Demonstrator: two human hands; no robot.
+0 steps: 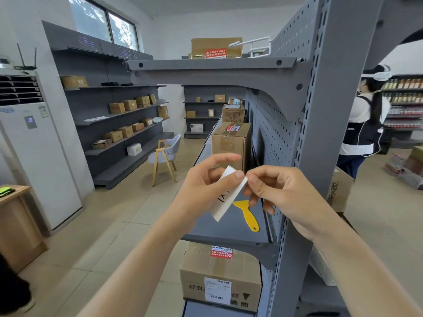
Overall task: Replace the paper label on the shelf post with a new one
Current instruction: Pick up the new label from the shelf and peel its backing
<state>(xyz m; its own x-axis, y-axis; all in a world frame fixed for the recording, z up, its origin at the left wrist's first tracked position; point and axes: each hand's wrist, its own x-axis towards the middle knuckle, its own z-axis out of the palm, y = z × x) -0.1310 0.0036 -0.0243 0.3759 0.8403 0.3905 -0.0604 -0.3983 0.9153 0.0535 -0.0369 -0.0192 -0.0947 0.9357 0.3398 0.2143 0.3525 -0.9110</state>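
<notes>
Grey shelf post [320,138] rises right; before it both hands pinch the paper label [226,195], left hand [206,188] mid-strip, right hand [274,191] at its upper-right corner, long axis slanting down-left.

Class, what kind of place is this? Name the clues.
Probably a shop stockroom: grey pegboard shelving, taped cardboard cartons on the shelves, and bottled goods displayed at the far right.
</notes>
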